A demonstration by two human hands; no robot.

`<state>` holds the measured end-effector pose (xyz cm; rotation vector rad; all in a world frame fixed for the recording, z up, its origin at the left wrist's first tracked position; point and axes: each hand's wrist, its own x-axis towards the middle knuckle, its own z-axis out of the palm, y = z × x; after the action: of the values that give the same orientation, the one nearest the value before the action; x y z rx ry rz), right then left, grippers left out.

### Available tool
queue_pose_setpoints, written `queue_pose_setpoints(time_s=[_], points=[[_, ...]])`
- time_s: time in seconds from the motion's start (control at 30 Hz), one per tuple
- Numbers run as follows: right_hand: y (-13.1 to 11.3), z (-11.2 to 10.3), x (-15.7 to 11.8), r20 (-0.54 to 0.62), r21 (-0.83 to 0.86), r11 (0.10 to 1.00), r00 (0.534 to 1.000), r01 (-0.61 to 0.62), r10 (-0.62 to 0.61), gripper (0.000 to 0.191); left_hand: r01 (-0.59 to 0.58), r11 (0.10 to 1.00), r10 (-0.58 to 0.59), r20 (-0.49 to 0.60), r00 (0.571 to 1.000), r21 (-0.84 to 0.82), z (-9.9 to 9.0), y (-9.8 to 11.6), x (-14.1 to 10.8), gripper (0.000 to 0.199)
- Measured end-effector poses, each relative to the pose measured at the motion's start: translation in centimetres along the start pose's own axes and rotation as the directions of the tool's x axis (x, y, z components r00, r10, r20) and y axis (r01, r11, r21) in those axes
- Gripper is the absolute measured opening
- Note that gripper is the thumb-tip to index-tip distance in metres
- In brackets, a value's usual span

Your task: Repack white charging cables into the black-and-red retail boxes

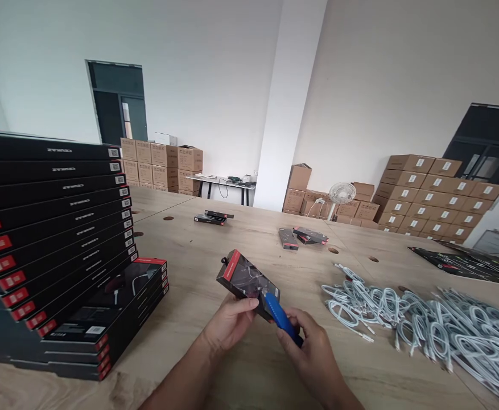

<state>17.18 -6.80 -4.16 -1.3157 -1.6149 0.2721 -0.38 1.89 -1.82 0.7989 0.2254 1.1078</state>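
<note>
A white wall [206, 74], broken by a square pillar [288, 102], rose behind everything. In front of it spread the wide wooden surface [181, 290]. Brown cartons stood stacked beyond its far edge, one group [424, 196] to the right and another [157, 162] to the left, with a white fan [342, 192] beside the right-hand group. A tall stack of black boxes [61, 216] filled the near left, and a lower pile of similar boxes [133, 296] lay right next to it. On the right lay a sprawling heap of coiled white cables [428, 327], with flat black sheets [462, 266] behind it.

Near the middle of the front, the left hand [229, 323] held a slim black box [244, 276] tilted above the surface, its grip clamped on the lower edge with the thumb on the front. The box had a red band at its upper left end. The right hand [308, 343] had its grip closed around a blue tool [280, 314], whose tip pointed at the box's front; whether they touched could not be told. Farther off, small round holes [169, 218] dotted the surface.
</note>
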Motion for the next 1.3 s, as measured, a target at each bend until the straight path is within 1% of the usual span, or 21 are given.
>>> queue_pose_setpoints(time_s=[0.13,0.2,0.27,0.33,0.43,0.57,0.7,0.8,0.87,0.93,1.03,1.1,1.13,1.2,1.3], points=[[-0.9,0.5,-0.2,0.112,0.02,0.998,0.992,-0.054,0.051,0.023,-0.04,0.999,0.04,0.001,0.999,0.034,0.1,0.0,0.0,0.065],[-0.9,0.8,-0.1,0.138,0.062,0.994,0.987,-0.092,0.083,0.019,-0.044,0.999,0.044,0.012,0.999,0.03,0.2,-0.1,-0.1,0.069],[-0.7,1.2,-0.1,0.13,0.114,0.986,0.986,-0.121,0.105,0.019,-0.036,0.998,0.035,0.024,0.999,0.041,0.2,-0.4,-0.2,0.072],[-0.7,1.4,-0.1,0.099,0.157,0.977,0.987,-0.141,0.127,0.021,-0.027,0.997,0.026,0.022,0.999,0.074,0.1,-0.7,-0.2,0.075],[-1.0,1.7,-0.3,0.057,0.193,0.972,0.99,-0.135,0.126,0.023,-0.036,0.993,0.036,0.0,0.999,0.111,-0.2,-1.0,-0.2,0.077],[-1.5,2.0,-0.6,0.064,0.184,0.977,0.993,-0.107,0.097,0.023,-0.048,0.993,0.052,-0.034,0.998,0.106,-0.3,-0.7,-0.2,0.079],[-1.8,2.3,-0.8,0.083,0.162,0.983,0.994,-0.088,0.075,0.02,-0.037,0.995,0.042,-0.059,0.997,0.09,0.3,-0.3,-0.5,0.081],[-2.0,2.5,-0.8,0.07,0.169,0.98,0.993,-0.102,0.091,0.022,-0.031,0.995,0.038,-0.07,0.997,0.09,0.8,-0.2,-0.6,0.08],[-2.1,2.6,-0.7,0.052,0.174,0.977,0.992,-0.123,0.115,0.023,-0.032,0.993,0.041,-0.073,0.997,0.11,0.9,-0.2,-0.7,0.074],[-2.0,2.7,-0.4,0.006,0.19,0.973,0.991,-0.134,0.135,0.024,-0.019,0.986,0.029,-0.061,0.998,0.165,0.6,-0.5,-0.7,0.061],[-1.4,2.9,0.4,-0.131,0.234,0.958,0.97,-0.169,0.203,0.028,0.02,0.949,-0.018,-0.012,1.0,0.315,-0.3,-1.0,-0.8,0.04],[-0.5,2.9,1.1,-0.195,0.22,0.952,0.947,-0.212,0.256,0.032,0.021,0.919,-0.029,0.016,0.999,0.394,-0.9,-1.4,-0.7,0.032],[0.1,2.7,1.4,-0.21,0.194,0.952,0.938,-0.236,0.275,0.033,0.014,0.911,-0.027,0.026,0.999,0.412,-1.0,-1.6,-0.7,0.031],[1.5,2.0,2.0,-0.241,0.126,0.953,0.924,-0.275,0.298,0.035,0.003,0.917,-0.022,0.044,0.999,0.399,-0.9,-1.5,-0.7,0.036],[3.7,0.2,2.5,-0.31,0.035,0.948,0.898,-0.317,0.312,0.033,-0.006,0.959,-0.022,0.097,0.995,0.283,-0.3,-0.8,-0.7,0.044]])
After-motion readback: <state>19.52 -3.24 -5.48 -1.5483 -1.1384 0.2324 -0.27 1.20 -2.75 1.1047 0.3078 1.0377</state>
